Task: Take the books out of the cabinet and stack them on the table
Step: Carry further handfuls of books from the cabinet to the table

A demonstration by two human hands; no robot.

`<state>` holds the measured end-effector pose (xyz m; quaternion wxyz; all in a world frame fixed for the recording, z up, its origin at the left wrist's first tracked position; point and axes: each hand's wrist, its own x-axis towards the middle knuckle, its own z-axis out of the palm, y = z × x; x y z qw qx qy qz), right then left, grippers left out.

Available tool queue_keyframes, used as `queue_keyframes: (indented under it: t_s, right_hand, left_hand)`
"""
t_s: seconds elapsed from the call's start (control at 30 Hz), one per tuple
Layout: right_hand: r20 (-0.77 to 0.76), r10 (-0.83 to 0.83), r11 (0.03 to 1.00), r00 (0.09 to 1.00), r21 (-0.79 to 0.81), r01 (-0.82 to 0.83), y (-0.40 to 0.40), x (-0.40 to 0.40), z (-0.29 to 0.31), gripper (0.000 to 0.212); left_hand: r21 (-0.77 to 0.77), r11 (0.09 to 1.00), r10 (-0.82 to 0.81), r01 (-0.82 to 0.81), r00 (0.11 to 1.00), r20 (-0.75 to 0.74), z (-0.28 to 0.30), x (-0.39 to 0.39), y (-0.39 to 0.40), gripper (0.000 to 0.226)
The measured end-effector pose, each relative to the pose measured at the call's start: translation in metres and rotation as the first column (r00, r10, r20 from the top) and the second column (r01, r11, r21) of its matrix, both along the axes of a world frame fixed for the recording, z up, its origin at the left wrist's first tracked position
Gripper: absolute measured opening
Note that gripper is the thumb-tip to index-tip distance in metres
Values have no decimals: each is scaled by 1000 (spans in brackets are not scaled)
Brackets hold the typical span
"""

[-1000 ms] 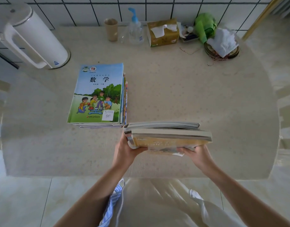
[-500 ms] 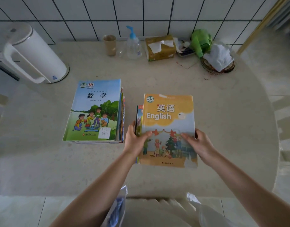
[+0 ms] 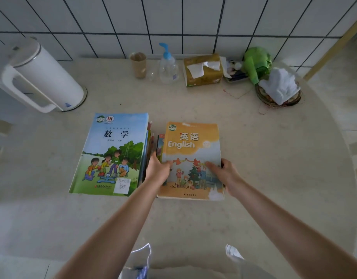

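Note:
An orange English textbook (image 3: 191, 146) lies cover up on top of a small pile of books in the middle of the beige table (image 3: 274, 158). My left hand (image 3: 157, 171) grips the pile's left edge, thumb on the cover. My right hand (image 3: 224, 174) holds its right edge, fingers resting on the cover. Just to the left sits a second stack topped by a blue and green maths book (image 3: 113, 150); its right side almost touches my left hand. The cabinet is out of view.
A white electric kettle (image 3: 40, 77) stands at the back left. Along the tiled wall are a paper cup (image 3: 138, 65), a pump bottle (image 3: 168, 67), a tissue box (image 3: 202, 70), a green object (image 3: 256, 61) and a white cloth on a round dish (image 3: 279, 87).
The pile I hold went from edge-on above the table to lying flat beside the maths stack. My view has since tilted up a little; both hands stay on the pile.

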<state>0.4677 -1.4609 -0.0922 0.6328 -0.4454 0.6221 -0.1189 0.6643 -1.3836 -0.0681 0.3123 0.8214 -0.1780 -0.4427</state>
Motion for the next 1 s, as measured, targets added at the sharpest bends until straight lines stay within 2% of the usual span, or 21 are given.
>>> queue_keyframes:
  t_s: [0.13,0.3,0.37,0.43,0.53,0.63,0.8,1.0]
  right_hand:
    - [12,16,1000,1000,19,-16,-6,7,-7,46]
    - [113,86,993,990,-90,-76,-7,5,-8,18]
    - [97,129,984,987,-138,-114,-6,4,-10,18]
    - [22,172,973,985,-160,-166,-6,4,-13,23]
    - [-128,220,954,967,-179,-241,-8,9,-17,44]
    - [-257,261,931,931,-188,-313,-10,16,-20,42]
    - [-347,279,903,896,-224,-368,-12,18,-24,32]
    - [-455,304,882,837,-199,-428,-2,-2,-15,42]
  left_hand:
    - [23,1000,16,-16,1000,27,-8,2,-4,67]
    - [28,1000,3,-4,999,52,-19,-5,-5,60]
    - [40,999,7,-9,999,38,-23,-7,-3,60]
    - [47,999,2,-4,1000,28,-26,-8,-2,60]
    - [51,999,-22,20,999,43,-27,-8,-1,60]
    - [55,997,-61,57,995,83,-22,-12,1,61]
    - [40,994,-108,105,989,96,-13,-13,0,62]
    - [88,984,-166,157,980,112,-7,-11,15,61]
